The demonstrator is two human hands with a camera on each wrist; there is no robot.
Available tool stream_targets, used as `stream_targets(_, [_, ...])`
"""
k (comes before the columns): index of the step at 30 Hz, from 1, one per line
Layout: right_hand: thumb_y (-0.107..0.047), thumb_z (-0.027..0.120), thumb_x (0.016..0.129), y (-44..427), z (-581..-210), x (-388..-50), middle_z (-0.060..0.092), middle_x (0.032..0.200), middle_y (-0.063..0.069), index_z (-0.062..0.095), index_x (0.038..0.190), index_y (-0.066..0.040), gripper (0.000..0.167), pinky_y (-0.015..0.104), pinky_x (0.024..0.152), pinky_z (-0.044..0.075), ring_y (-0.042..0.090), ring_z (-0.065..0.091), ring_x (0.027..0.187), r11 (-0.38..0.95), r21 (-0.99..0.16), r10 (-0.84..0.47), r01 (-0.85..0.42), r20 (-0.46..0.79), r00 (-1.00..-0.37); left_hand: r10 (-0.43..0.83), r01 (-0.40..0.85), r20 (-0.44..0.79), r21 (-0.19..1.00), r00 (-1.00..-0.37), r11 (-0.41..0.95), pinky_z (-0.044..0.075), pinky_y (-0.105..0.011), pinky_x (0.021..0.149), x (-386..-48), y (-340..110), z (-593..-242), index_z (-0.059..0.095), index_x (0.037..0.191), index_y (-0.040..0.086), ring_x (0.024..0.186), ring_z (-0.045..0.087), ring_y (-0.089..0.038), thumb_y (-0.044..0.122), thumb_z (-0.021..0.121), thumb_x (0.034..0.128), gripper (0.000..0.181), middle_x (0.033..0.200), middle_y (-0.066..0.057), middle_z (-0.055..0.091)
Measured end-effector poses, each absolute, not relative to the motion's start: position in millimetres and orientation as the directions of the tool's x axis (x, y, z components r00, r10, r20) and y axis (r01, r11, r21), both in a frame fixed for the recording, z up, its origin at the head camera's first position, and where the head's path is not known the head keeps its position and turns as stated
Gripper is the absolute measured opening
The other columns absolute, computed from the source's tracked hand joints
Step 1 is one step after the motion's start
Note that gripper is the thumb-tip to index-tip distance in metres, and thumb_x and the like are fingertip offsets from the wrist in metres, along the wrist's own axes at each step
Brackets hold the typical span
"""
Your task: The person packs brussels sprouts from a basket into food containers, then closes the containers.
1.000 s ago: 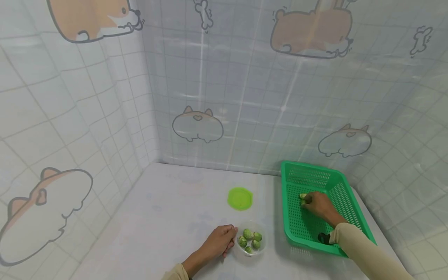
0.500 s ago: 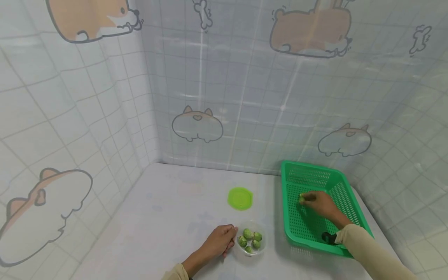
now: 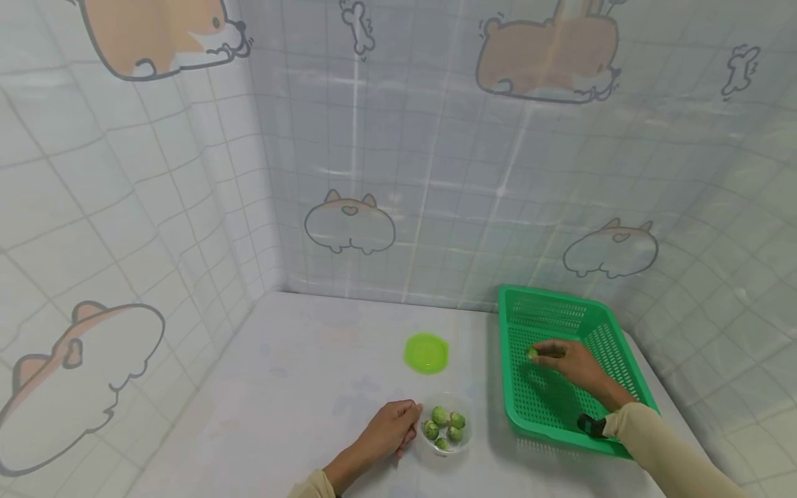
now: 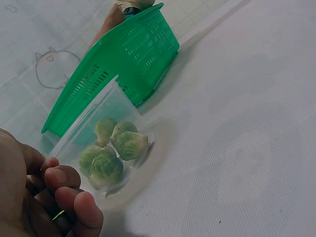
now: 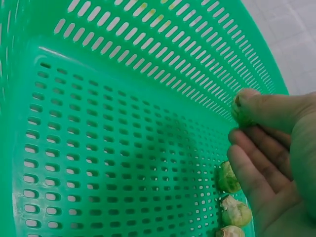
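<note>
My right hand pinches a Brussels sprout between thumb and fingertips, inside the green basket. In the right wrist view, other Brussels sprouts lie on the basket floor below that hand. My left hand, with curled fingers, holds the rim of a clear plastic tub. Several Brussels sprouts sit in the tub, which stands upright on the white table. The left hand hides part of the rim.
A lime-green lid lies on the table behind the tub, left of the basket. White tiled-pattern sheeting with cartoon dogs hangs at the back and both sides. A dark band shows at the right cuff.
My right hand has picked up a Brussels sprout from the basket floor and shifted slightly with it. My left hand and the tub have stayed in place.
</note>
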State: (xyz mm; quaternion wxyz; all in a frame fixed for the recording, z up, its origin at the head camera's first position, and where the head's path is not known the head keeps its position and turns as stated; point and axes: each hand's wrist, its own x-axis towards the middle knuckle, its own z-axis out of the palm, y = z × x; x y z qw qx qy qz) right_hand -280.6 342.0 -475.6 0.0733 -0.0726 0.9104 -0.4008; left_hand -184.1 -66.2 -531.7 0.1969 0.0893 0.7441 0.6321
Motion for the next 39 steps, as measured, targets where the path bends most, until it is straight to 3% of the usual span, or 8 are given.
stream_targets(13, [-0.043,0.070,0.094,340.8,-467.9,-275.0,0.065,0.132,0.010,0.064,0.133,-0.015,0.049,0.058,0.099,0.048,0.034,0.058,0.124,0.589,-0.803,-0.244,-0.093,-0.067,-0.968,0.381,-0.112,-0.179,0.975,-0.907,0.192,0.041,-0.021,0.041,-185.3,-64.7,-531.5,0.053,0.075,0.010,0.043,0.042,-0.010,0.035,0.048,0.1075,0.041,0.058,0.003,0.050])
stream_targets(20, [-0.042,0.069,0.096,328.9,-458.4,-270.3,0.065,0.132,0.002,0.063,0.134,-0.023,0.043,0.058,0.104,0.044,0.023,0.061,0.122,0.522,-0.849,-0.280,-0.079,-0.083,-0.957,0.380,-0.115,-0.181,0.975,-0.907,0.190,0.041,-0.021,0.040,-185.2,-64.9,-530.7,0.054,0.076,0.009,0.043,0.042,-0.011,0.034,0.048,0.1076,0.041,0.059,0.003,0.050])
stream_targets(26, [-0.039,0.069,0.096,311.8,-449.0,-264.6,0.065,0.132,0.003,0.063,0.135,-0.022,0.043,0.058,0.105,0.044,0.018,0.063,0.119,0.472,-0.878,-0.321,-0.077,-0.090,-0.943,0.379,-0.110,-0.177,0.975,-0.908,0.191,0.041,-0.021,0.040,-186.1,-65.1,-532.4,0.055,0.077,0.008,0.043,0.042,-0.011,0.034,0.047,0.1078,0.041,0.059,0.003,0.050])
stream_targets(35, [-0.031,0.070,0.096,284.0,-436.3,-253.5,0.064,0.132,0.007,0.063,0.134,-0.016,0.042,0.034,0.095,0.054,0.014,0.065,0.115,0.415,-0.904,-0.394,-0.103,-0.076,-0.916,0.375,-0.108,-0.174,0.976,-0.911,0.190,0.041,-0.021,0.040,-185.2,-64.2,-532.7,0.055,0.077,0.008,0.043,0.042,-0.011,0.034,0.048,0.1077,0.042,0.058,0.003,0.050])
stream_targets(39, [-0.028,0.072,0.095,269.1,-434.2,-249.4,0.066,0.130,0.009,0.065,0.131,-0.014,0.039,0.033,0.092,0.055,0.013,0.065,0.113,0.407,-0.902,-0.426,-0.144,-0.048,-0.903,0.376,-0.100,-0.169,0.976,-0.911,0.195,0.041,-0.021,0.040,-184.1,-64.3,-531.7,0.054,0.076,0.008,0.043,0.042,-0.011,0.034,0.047,0.1080,0.042,0.058,0.003,0.050])
